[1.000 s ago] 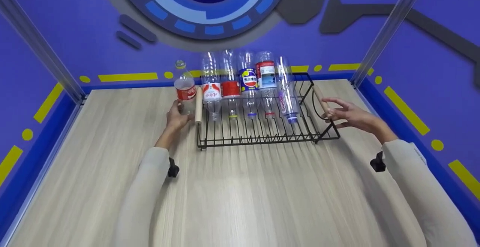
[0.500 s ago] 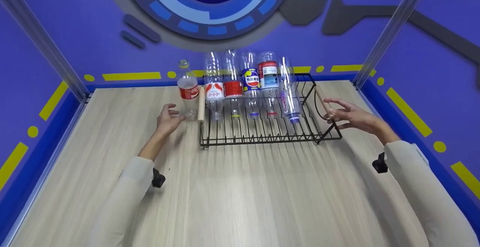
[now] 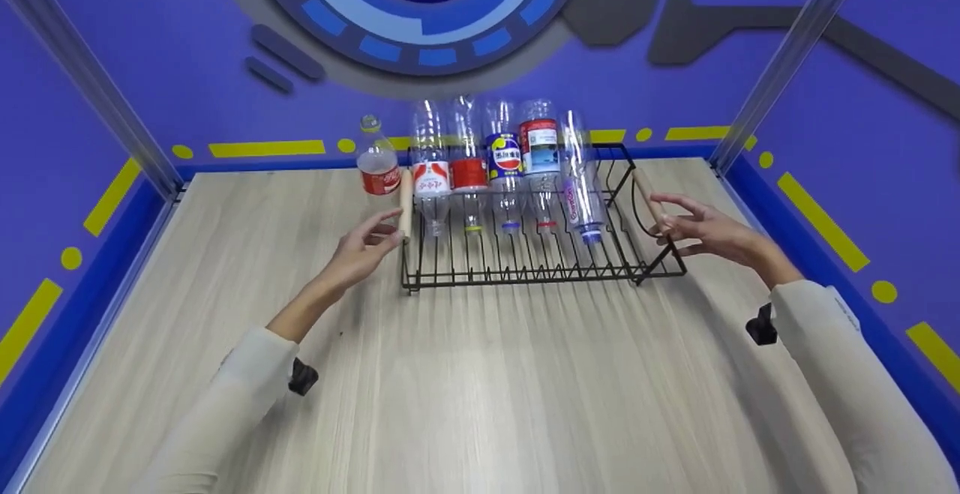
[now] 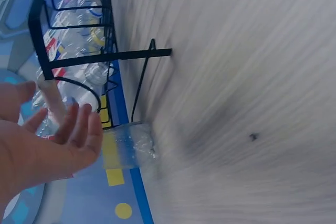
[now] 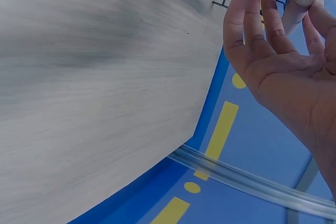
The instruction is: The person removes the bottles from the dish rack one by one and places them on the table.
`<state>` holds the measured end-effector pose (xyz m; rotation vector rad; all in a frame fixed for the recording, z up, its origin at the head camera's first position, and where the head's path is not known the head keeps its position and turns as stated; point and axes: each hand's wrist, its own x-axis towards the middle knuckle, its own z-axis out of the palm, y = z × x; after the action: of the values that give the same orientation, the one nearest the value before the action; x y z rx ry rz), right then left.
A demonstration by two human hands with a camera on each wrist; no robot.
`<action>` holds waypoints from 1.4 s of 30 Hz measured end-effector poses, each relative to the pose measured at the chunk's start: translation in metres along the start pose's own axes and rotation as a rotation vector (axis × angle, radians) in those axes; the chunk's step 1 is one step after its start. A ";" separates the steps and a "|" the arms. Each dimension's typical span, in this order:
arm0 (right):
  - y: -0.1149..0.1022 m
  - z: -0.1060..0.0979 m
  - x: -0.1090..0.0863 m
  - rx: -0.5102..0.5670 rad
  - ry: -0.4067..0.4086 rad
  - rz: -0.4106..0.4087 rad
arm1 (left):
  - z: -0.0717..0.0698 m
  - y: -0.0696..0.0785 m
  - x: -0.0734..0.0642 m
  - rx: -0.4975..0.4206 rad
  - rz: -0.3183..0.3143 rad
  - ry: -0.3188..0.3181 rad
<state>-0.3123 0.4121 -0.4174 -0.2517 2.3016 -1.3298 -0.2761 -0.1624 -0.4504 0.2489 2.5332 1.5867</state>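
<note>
A black wire dish rack point(image 3: 517, 281) with wooden handles stands on the table. In it several clear plastic bottles lean with capped or bare necks down, among them one with a blue Pepsi label point(image 3: 505, 155). My left hand point(image 3: 361, 252) is at the left handle point(image 3: 406, 203), fingertips right beside it, thumb and fingers apart. With thumb and index finger, my right hand point(image 3: 712, 233) pinches the right handle point(image 3: 649, 196), its other fingers loosely extended. A red-labelled Coca-Cola bottle point(image 3: 380, 178) stands upright left of the rack; its base point(image 4: 134, 145) shows in the left wrist view.
The light wood table point(image 3: 480, 389) spreads in front of the rack. A blue-purple printed wall point(image 3: 187, 52) rises close behind the bottles, with metal posts point(image 3: 780, 59) at the corners. A small dark speck point(image 4: 253, 137) lies on the tabletop.
My left hand has let go of the Coca-Cola bottle, drawn back from it, then come forward to the rack's left handle. The right hand has stayed at its handle.
</note>
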 end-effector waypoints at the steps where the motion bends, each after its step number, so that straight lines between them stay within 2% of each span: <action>1: 0.000 0.000 0.000 0.003 0.000 -0.003 | 0.002 -0.002 0.000 -0.005 0.018 -0.022; 6: 0.003 0.001 0.002 0.017 0.003 -0.007 | 0.005 -0.010 0.000 -0.019 0.097 -0.123; 15: 0.005 0.001 0.001 0.041 -0.001 -0.012 | 0.004 -0.022 0.000 -0.112 0.117 -0.206; 19: 0.002 0.001 -0.001 0.009 0.022 -0.026 | 0.002 -0.024 -0.001 -0.151 0.112 -0.232; 25: -0.006 0.001 -0.001 -0.100 0.096 -0.063 | 0.000 -0.021 -0.001 -0.166 0.109 -0.247; 34: -0.025 -0.005 0.004 -0.373 0.123 -0.120 | -0.003 -0.018 0.003 -0.154 0.113 -0.239; 42: -0.042 -0.009 0.015 -0.376 0.184 -0.102 | -0.002 -0.019 0.001 -0.156 0.104 -0.237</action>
<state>-0.3325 0.3920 -0.3822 -0.3857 2.7204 -0.9896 -0.2789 -0.1723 -0.4666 0.5237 2.2404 1.6700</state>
